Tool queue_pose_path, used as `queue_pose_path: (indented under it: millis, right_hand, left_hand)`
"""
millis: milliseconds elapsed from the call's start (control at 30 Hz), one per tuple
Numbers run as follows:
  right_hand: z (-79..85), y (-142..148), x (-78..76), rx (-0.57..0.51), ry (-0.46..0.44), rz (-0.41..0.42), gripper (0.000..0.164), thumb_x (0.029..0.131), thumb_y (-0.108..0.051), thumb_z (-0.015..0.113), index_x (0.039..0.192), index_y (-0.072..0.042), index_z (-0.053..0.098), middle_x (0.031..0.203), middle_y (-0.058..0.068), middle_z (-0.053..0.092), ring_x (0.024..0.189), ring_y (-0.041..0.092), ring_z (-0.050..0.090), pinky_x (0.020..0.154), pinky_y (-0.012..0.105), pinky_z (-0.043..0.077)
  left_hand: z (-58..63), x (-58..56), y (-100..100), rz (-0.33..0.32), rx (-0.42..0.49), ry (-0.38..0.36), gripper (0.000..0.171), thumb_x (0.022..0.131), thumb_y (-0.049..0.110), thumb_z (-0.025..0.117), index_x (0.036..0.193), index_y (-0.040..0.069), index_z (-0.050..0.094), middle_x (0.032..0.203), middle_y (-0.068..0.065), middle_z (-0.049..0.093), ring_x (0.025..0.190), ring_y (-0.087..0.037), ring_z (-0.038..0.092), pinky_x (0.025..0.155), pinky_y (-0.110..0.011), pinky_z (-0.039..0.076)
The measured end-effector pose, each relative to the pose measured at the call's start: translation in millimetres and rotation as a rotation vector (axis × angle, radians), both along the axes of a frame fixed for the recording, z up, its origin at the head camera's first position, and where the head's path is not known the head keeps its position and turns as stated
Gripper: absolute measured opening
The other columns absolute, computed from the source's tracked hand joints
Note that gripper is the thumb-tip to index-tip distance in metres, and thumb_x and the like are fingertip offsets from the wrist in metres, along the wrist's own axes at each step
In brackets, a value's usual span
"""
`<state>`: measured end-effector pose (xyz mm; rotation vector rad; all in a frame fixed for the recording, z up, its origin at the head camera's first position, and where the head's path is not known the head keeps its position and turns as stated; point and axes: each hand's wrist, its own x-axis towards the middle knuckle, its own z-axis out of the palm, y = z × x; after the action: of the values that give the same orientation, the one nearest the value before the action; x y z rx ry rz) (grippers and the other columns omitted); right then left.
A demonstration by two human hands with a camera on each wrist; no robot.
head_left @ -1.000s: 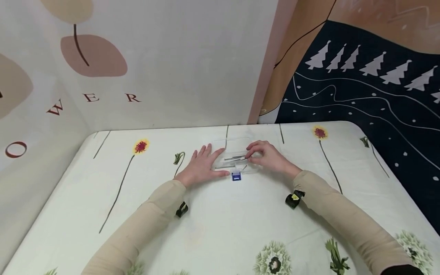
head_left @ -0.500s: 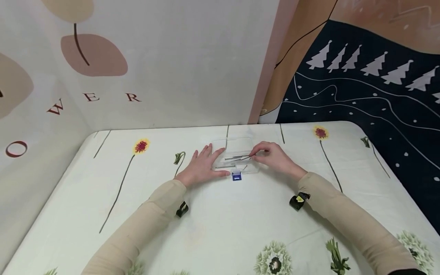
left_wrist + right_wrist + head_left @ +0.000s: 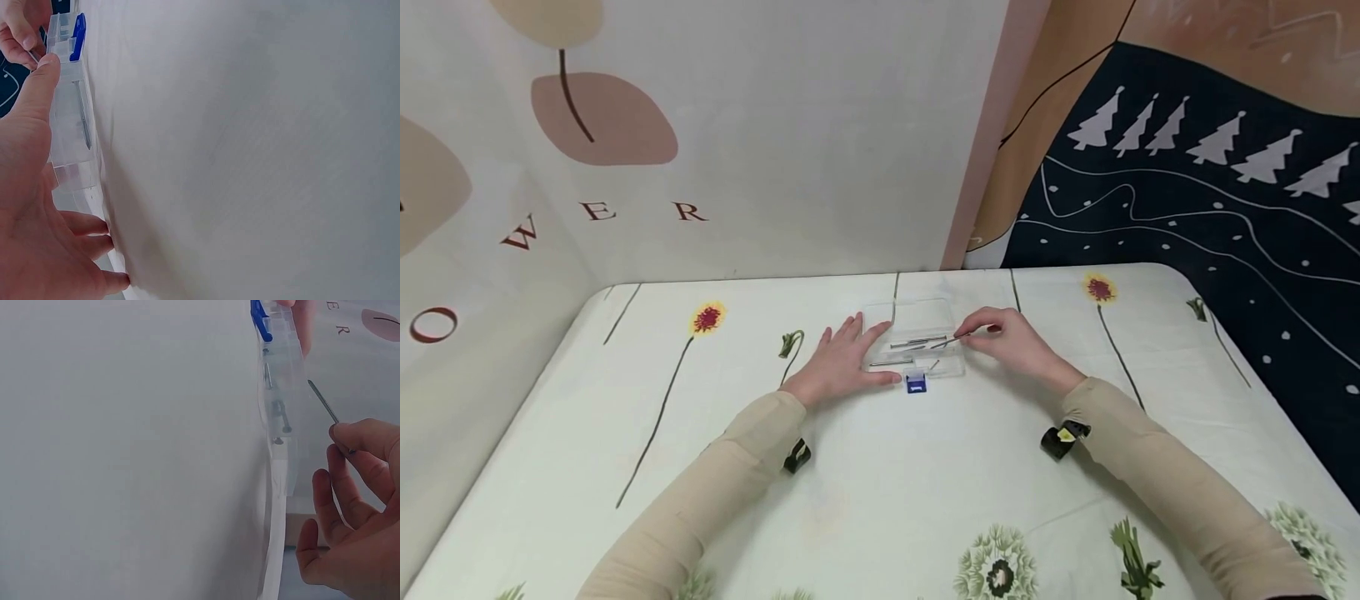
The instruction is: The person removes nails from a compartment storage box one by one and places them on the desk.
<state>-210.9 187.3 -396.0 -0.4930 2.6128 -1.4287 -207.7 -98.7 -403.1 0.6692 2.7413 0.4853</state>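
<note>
The left wrist view mostly hides the pinched nail the right reveals.

The person's right grip is farther right than a second ago, its fingertips now near the clear box's right edge, and more of the pinched nail shows beyond them.
</note>
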Motion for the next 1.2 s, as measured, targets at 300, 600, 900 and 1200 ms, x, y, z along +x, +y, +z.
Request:
queue_pose_path:
  millis: [300,600,900,1200]
  right_hand:
    - [2.8,11,1.3,0.009,0.004,-0.030,0.013,0.089,-0.005,0.067,0.099,-0.004,0.075,0.102,0.009,0.069,0.104,0.023,0.057,0.094,0.045,0.039]
    - [6.8,26,6.2,0.010,0.015,-0.053,0.014,0.091,-0.006,0.065,0.101,-0.001,0.073,0.104,0.012,0.068,0.103,0.023,0.057,0.090,0.041,0.043]
    - [10.0,40,9.5,0.001,0.006,-0.073,0.015,0.092,-0.007,0.065,0.103,0.000,0.073,0.104,0.013,0.068,0.098,0.019,0.057,0.088,0.036,0.046]
    - [8.8,55,12.8,0.028,0.012,-0.089,0.018,0.093,-0.008,0.064,0.107,0.002,0.071,0.109,0.015,0.067,0.100,0.017,0.054,0.084,0.027,0.047]
  left_hand:
    - [0.4,-0.4,-1,0.001,-0.002,0.005,0.090,0.085,0.065,0.059,0.155,0.024,0.022,0.157,-0.025,0.009,0.145,-0.035,0.006,0.113,-0.058,0.004]
    - [0.0,-0.5,0,-0.005,-0.006,0.004,0.090,0.085,0.065,0.059,0.155,0.023,0.022,0.157,-0.025,0.008,0.145,-0.036,0.006,0.112,-0.059,0.005]
    - [-0.2,-0.3,0,-0.002,-0.002,0.003,0.090,0.084,0.065,0.059,0.155,0.024,0.022,0.157,-0.025,0.009,0.145,-0.036,0.007,0.112,-0.059,0.005]
    - [-0.4,-0.2,0,0.003,0.001,-0.005,0.090,0.084,0.066,0.059,0.155,0.025,0.022,0.158,-0.024,0.007,0.145,-0.035,0.006,0.113,-0.057,0.004]
